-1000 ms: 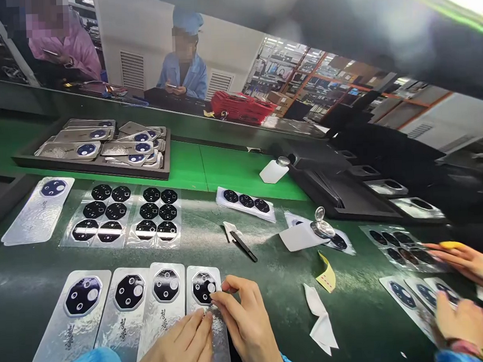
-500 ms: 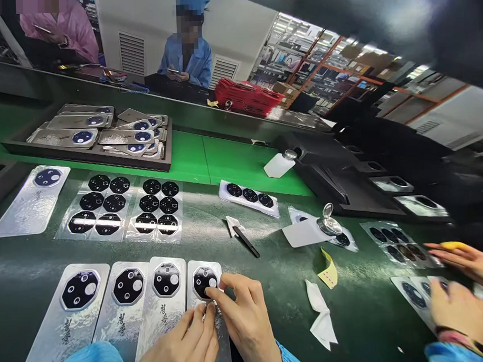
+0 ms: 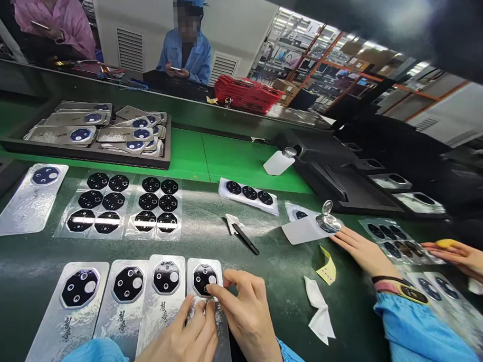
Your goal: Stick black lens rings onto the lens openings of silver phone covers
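Note:
Four silvery phone back panels lie side by side in front of me, each with a black octagonal camera lens sticker. My left hand [image 3: 183, 331] rests on the rightmost phone back panel [image 3: 195, 263], its fingers stretched out below the camera lens sticker [image 3: 202, 276]. At that sticker's lower right edge, my right hand [image 3: 248, 313] has its thumb and curled index finger closed together. The fingertips cover this edge. To the left stand out another phone back panel [image 3: 167, 310] and its lens sticker [image 3: 166, 277].
Sheets of black stickers [image 3: 151, 237] lie beyond the panels. Tweezers [image 3: 247, 240], a pump bottle [image 3: 306, 231], yellow paper [image 3: 327, 268] and white tissue [image 3: 319, 310] are to the right. A co-worker's hand [image 3: 363, 250] touches the bottle's top. A tray [image 3: 146, 162] holds stacked panels.
A co-worker's arm on the right has reached left to the pump bottle from the panels there. My own hands stay at the same panel, with only slight finger movement.

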`<state>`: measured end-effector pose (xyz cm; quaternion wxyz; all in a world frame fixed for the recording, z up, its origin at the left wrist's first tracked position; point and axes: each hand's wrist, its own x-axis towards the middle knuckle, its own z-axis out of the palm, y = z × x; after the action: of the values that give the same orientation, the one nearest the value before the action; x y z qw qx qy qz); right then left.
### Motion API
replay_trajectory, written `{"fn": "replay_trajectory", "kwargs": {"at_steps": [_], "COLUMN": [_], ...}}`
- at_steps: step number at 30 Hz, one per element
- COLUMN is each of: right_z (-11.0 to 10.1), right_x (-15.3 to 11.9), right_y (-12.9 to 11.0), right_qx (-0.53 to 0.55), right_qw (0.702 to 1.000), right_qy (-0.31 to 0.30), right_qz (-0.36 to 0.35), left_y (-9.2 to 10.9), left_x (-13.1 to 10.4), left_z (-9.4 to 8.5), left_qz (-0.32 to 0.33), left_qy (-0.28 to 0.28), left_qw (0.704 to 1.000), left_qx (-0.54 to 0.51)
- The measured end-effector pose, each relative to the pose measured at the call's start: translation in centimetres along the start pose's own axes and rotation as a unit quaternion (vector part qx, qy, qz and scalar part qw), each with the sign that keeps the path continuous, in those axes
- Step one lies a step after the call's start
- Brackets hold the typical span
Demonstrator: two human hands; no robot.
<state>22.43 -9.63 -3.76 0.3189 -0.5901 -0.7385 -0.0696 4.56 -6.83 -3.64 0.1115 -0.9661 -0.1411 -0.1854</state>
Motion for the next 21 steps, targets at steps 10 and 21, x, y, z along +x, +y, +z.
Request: {"fn": "replay_trajectory", "kwargs": {"at_steps": [10,21], "right_z": [-0.19,-0.08], "right_x": [0.25,0.52], "right_y": [-0.19,-0.19], "right_qx": [0.006,-0.003], "right_qw": [1.0,1.0], "right_qy": [0.009,0.013], "right_qz": [0.001,0.013], "left_y": [-0.5,-0.4], "left_x": [0.45,0.23], "left_z": [-0.48,-0.31], "left_qz": [0.009,0.016], "left_qy": [-0.018,-0.031], "left_qw": [1.0,0.999], "left_qx": [-0.006,-0.009]}}
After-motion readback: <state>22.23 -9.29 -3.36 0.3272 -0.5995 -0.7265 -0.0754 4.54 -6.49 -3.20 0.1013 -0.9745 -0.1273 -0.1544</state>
